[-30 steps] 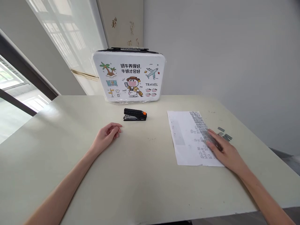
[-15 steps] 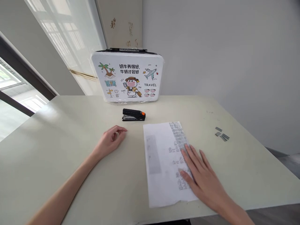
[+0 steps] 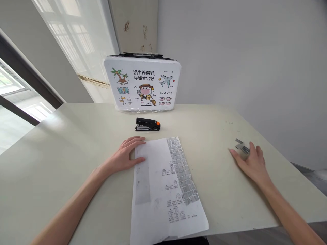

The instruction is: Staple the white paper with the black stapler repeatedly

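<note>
the short, flat, grey metal strips lie in a loose group at the right of the frame, one a little above the others, their long axes mostly slanting from upper left to lower right. the right hand is much the nearer one, just below and to the right of them; its thumb and forefinger stand well apart with strips lying between and beyond their tips. whether it touches any is not clear, and nothing shows in its grasp. the left hand, left of centre, is well apart from the strips, spread with the thumb away from the fingers, its tips over the upper left corner of the white printed paper sheet. that sheet lies flat at lower centre, long axis running up and down the frame, a grey patterned band along its right edge. above it rests the black stapler with an orange end, lying crosswise; behind, at upper centre, the white cartoon-printed case stands upright on the pale table.
</note>
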### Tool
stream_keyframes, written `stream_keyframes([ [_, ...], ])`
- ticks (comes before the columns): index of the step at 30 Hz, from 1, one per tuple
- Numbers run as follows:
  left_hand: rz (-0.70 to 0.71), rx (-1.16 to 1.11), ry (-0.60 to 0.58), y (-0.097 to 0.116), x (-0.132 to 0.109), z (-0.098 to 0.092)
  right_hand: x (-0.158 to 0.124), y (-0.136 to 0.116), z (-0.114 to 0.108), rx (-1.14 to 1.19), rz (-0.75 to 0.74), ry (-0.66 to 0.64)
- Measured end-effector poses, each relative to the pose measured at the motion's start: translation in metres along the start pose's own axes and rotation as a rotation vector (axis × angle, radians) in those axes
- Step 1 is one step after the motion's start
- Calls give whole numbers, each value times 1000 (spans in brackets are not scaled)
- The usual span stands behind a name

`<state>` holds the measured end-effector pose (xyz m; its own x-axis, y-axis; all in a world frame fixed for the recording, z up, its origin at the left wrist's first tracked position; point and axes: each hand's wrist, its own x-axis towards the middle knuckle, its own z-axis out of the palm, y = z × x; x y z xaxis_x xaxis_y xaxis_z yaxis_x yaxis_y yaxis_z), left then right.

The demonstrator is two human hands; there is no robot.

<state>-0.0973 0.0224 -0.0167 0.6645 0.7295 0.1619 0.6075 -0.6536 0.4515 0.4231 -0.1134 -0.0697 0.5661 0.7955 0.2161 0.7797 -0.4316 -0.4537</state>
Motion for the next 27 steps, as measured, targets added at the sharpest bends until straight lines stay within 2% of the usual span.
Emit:
stream_keyframes([
  [2, -10, -18, -2, -3, -1, -2, 24, 2, 10, 3, 39, -22],
  [5, 3, -56, 5, -7, -1, -4, 48, -24, 28, 79, -37, -24],
  [10, 6, -114, 5, -12, 0, -4, 61, -95, 70, 249, -267, -84],
  [14, 5, -130, -5, -15, 0, -6, 58, -158, 107, 383, -446, -189],
  [17, -2, -135, -11, -16, -1, -6, 51, -203, 125, 475, -541, -282],
  [21, -6, -130, -17, -15, -2, -7, 43, -240, 133, 584, -577, -384],
  [27, -1, -151, -12, -15, -2, -7, 33, -257, 124, 749, -512, -449],
])
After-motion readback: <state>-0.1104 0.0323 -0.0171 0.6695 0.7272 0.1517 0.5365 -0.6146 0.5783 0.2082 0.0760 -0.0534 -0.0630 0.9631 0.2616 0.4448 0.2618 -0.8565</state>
